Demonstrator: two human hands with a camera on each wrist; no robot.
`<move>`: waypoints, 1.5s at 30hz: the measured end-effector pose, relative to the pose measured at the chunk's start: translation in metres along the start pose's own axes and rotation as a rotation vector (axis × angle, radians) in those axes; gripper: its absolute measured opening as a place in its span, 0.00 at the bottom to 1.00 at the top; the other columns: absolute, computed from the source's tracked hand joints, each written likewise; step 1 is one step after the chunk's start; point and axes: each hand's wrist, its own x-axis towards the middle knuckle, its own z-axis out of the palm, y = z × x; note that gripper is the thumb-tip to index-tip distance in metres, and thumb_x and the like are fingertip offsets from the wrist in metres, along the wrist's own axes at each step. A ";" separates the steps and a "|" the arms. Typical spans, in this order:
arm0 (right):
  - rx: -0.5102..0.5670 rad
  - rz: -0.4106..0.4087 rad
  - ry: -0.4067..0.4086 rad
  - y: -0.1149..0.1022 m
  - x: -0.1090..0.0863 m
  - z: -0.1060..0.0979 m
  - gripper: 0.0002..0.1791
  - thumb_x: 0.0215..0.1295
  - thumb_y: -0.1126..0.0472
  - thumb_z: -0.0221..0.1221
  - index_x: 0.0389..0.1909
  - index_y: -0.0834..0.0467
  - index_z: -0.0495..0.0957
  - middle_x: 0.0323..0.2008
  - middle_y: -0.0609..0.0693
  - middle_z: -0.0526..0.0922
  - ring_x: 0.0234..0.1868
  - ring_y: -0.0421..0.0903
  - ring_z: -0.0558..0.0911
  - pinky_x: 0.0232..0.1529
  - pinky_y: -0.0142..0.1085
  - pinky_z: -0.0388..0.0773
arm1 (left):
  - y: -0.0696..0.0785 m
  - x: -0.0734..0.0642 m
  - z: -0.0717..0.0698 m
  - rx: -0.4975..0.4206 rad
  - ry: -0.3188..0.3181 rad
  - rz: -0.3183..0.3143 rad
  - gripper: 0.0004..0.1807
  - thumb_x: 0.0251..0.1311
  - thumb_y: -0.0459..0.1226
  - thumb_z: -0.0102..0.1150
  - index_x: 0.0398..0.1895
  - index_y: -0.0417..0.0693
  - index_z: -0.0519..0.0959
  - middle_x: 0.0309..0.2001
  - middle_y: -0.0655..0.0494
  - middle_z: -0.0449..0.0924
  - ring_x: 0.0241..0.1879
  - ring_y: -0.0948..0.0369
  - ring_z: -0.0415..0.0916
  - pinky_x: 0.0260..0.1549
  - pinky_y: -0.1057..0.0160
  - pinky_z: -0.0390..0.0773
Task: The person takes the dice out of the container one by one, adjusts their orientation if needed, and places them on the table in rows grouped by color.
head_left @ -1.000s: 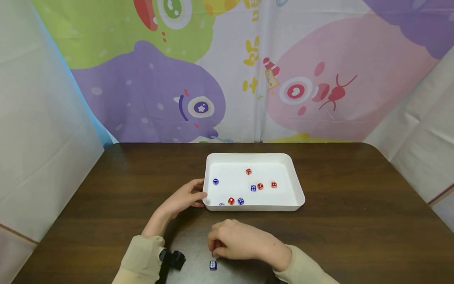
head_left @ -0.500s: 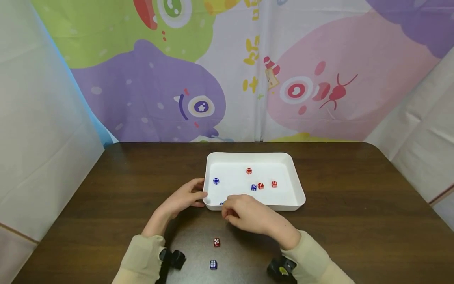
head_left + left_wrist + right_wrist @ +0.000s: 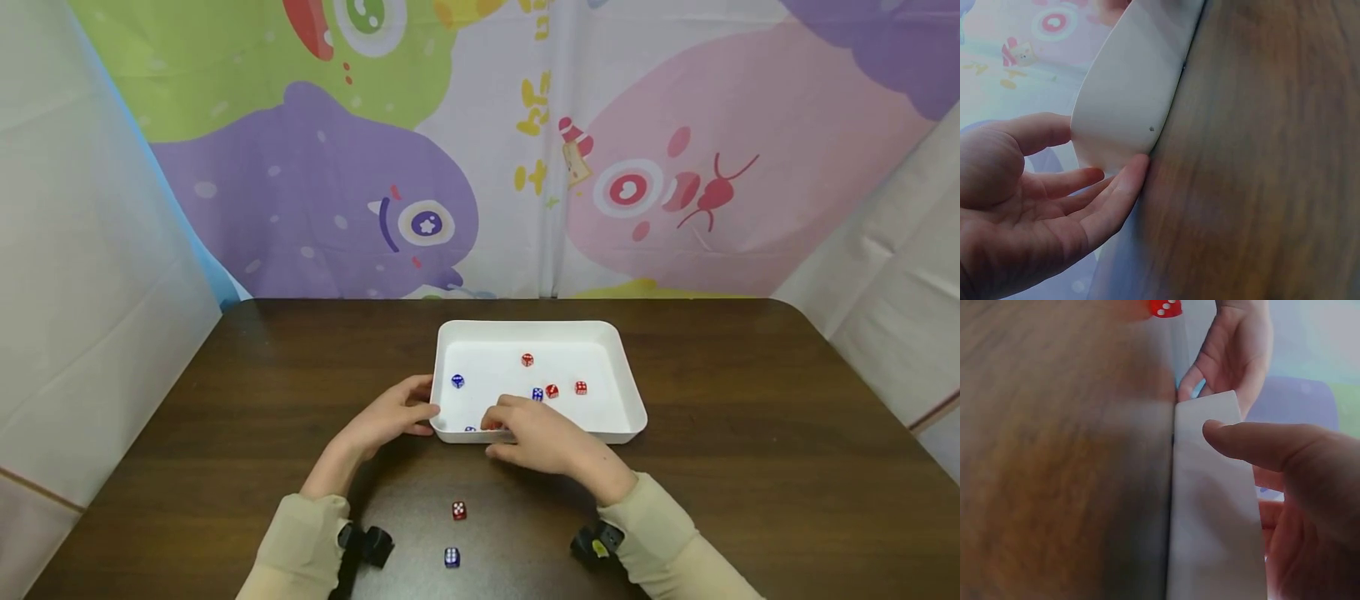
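Note:
A white shallow tray (image 3: 633, 408) holds several red and blue dice. At its left end, my left hand (image 3: 390, 412) holds the corner, thumb at the rim and fingers against the outside wall. My right hand (image 3: 543, 437) reaches over the near wall: its fingers are inside the tray, its thumb outside. By those fingertips a bit of red shows, and a blue die (image 3: 470, 429) peeks above the near rim. Nothing is visibly pinched between the right thumb and fingers (image 3: 1235, 439). On the table in front lie a red die (image 3: 459, 510) and, nearer, a blue die (image 3: 452, 557).
Inside the tray are a blue die (image 3: 458, 381) at left, a red die (image 3: 527, 360) at the back, and a blue die (image 3: 537, 394) beside a red die (image 3: 552, 391). A dark wooden table (image 3: 750, 433) meets a cartoon curtain (image 3: 337, 192) behind.
My right hand has left a red die on the table behind the blue one, then moved forward to the tray, its fingers now over the near wall. The left hand has stayed put.

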 end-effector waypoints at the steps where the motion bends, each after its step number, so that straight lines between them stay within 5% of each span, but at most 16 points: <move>1: -0.019 0.000 -0.016 0.000 0.000 0.001 0.13 0.51 0.52 0.58 0.37 0.53 0.75 0.31 0.43 0.71 0.30 0.37 0.69 0.33 0.29 0.69 | 0.000 0.000 0.000 0.000 -0.002 0.002 0.28 0.55 0.31 0.49 0.59 0.36 0.53 0.53 0.35 0.59 0.47 0.48 0.66 0.37 0.55 0.75; 7: -0.092 0.003 -0.050 -0.001 -0.001 0.006 0.17 0.52 0.50 0.57 0.40 0.55 0.75 0.32 0.44 0.72 0.30 0.36 0.69 0.33 0.31 0.70 | 0.001 0.000 0.000 0.001 0.003 -0.009 0.28 0.55 0.31 0.49 0.59 0.35 0.54 0.52 0.35 0.59 0.46 0.48 0.66 0.37 0.56 0.75; 13: -0.058 0.018 -0.020 -0.002 0.003 0.006 0.14 0.52 0.51 0.57 0.38 0.54 0.75 0.32 0.43 0.73 0.30 0.36 0.69 0.33 0.30 0.71 | 0.020 -0.010 0.004 0.007 0.000 -0.020 0.28 0.55 0.29 0.47 0.59 0.32 0.53 0.53 0.32 0.58 0.47 0.45 0.65 0.39 0.53 0.74; 18: -0.109 -0.020 0.076 -0.002 0.010 0.008 0.18 0.49 0.46 0.58 0.38 0.52 0.75 0.35 0.43 0.71 0.34 0.38 0.68 0.36 0.31 0.69 | 0.007 -0.003 0.002 0.015 0.014 -0.014 0.28 0.55 0.31 0.49 0.58 0.36 0.55 0.52 0.36 0.60 0.45 0.49 0.67 0.37 0.56 0.75; 28: -0.165 -0.104 -0.018 -0.005 0.018 0.012 0.19 0.50 0.47 0.57 0.43 0.50 0.75 0.38 0.41 0.76 0.41 0.38 0.72 0.48 0.39 0.64 | 0.001 0.000 0.000 0.024 0.026 -0.012 0.27 0.55 0.31 0.49 0.58 0.38 0.56 0.51 0.38 0.61 0.44 0.51 0.67 0.35 0.58 0.76; 36: -0.071 -0.133 -0.004 -0.006 0.019 0.010 0.14 0.51 0.55 0.58 0.38 0.55 0.76 0.34 0.43 0.75 0.33 0.37 0.71 0.41 0.31 0.69 | 0.003 0.000 -0.001 0.027 0.014 -0.003 0.27 0.55 0.31 0.49 0.59 0.37 0.55 0.52 0.38 0.61 0.45 0.50 0.67 0.35 0.58 0.76; 45: 0.049 -0.049 0.032 -0.008 0.015 0.007 0.15 0.51 0.52 0.58 0.37 0.56 0.77 0.34 0.45 0.75 0.31 0.37 0.72 0.34 0.26 0.72 | -0.001 0.001 0.000 0.023 0.018 -0.008 0.27 0.55 0.31 0.49 0.59 0.36 0.55 0.52 0.37 0.60 0.44 0.51 0.67 0.36 0.58 0.76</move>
